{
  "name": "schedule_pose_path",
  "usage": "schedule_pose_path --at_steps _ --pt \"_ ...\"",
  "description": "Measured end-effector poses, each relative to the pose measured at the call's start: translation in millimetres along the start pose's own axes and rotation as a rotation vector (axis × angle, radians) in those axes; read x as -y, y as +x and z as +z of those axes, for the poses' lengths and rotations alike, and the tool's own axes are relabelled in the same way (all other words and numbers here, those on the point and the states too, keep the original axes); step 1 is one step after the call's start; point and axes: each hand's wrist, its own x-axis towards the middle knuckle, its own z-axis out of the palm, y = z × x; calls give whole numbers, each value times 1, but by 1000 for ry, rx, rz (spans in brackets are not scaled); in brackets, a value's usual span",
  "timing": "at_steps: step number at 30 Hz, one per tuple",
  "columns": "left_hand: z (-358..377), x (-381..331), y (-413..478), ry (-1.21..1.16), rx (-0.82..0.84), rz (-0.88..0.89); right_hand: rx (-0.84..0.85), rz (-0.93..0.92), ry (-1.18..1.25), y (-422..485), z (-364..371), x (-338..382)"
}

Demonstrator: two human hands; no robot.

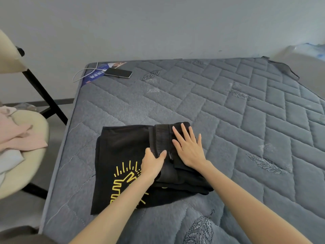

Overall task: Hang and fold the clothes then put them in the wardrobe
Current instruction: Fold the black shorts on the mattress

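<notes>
Black shirt (123, 147) is lying by the bed's (228, 103) near-left corner, with a dark folded garment (175, 176) on top. Left grip (152, 164) is pinching its edge; right grip (189, 147) is pressing flat with straight fingers, likely pinning the fold.

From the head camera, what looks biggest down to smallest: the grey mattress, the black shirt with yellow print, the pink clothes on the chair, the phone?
1. grey mattress
2. black shirt, partly under a dark garment
3. pink clothes, cut off by the frame edge, so rank unsure
4. phone, farther off yet plainly smallest
</notes>
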Motion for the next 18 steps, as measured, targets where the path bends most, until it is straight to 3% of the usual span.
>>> schedule_pose_path --at_steps 2,3,6,8,10,12,18 --pt "-1 12 -1 158 28 -58 26 -22 -116 -3 13 -4" --pt "-1 17 -4 291 -11 -2 31 -23 -135 -4 18 -7" --pt "-1 26 -6 724 -232 470 46 -27 -63 -4 24 -15" --pt "0 27 0 998 -164 697 47 -38 6 -3 25 -18" --pt "0 31 8 1140 -12 683 25 -15 62 -5 27 -19" --pt "-1 38 13 1126 88 581 9 40 116 -8 28 -18" --pt "-13 32 16 1033 274 493 -78 171 156 -17 19 -13"
